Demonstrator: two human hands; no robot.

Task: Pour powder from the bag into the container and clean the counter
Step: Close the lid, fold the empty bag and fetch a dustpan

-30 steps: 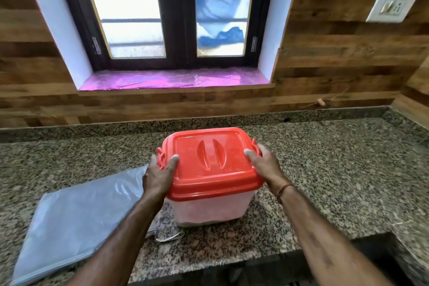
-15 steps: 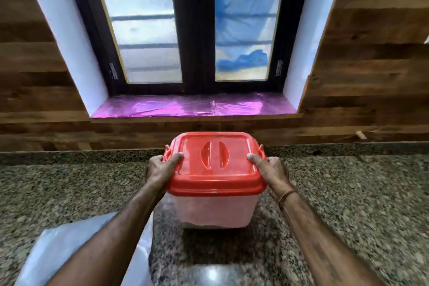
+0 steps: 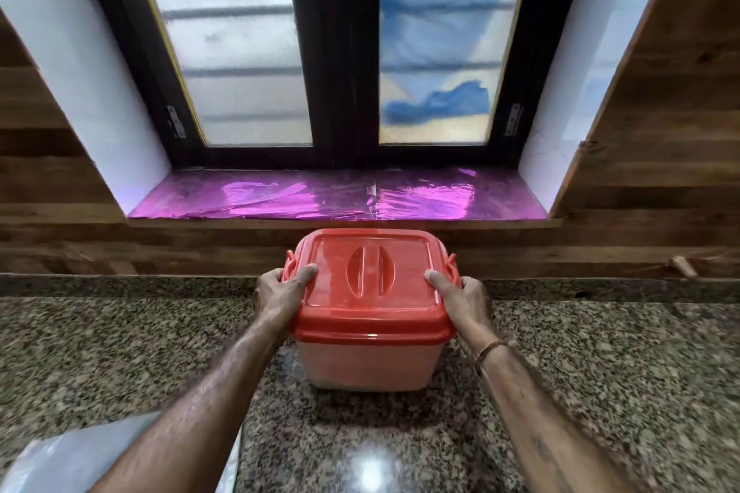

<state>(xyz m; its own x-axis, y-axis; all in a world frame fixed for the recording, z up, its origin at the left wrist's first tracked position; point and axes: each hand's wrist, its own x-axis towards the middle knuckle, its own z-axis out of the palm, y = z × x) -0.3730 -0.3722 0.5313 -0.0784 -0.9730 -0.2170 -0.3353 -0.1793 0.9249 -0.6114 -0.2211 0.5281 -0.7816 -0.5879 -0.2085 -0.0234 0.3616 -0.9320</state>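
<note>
Head view: left hand (image 3: 280,298) and right hand (image 3: 460,302) clasp container (image 3: 368,364), lid (image 3: 368,276) on; pouring likely done. Bag (image 3: 60,460) flat on worktop (image 3: 600,372); cleaning seemingly left.

At frame centre, a red-lidded container (image 3: 370,332) on the granite counter (image 3: 600,372) is gripped by the left hand (image 3: 280,294) and right hand (image 3: 460,298); a flattened bag (image 3: 68,456) is seen lower left.

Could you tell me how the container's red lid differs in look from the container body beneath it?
The lid is solid opaque red; the body is translucent and pale, with a pinkish-white fill showing through. The lid overhangs, wider than the body, which narrows toward its base. The lid has two moulded ridges on top; the body's walls look plain. Both are plastic with rounded corners.
</note>
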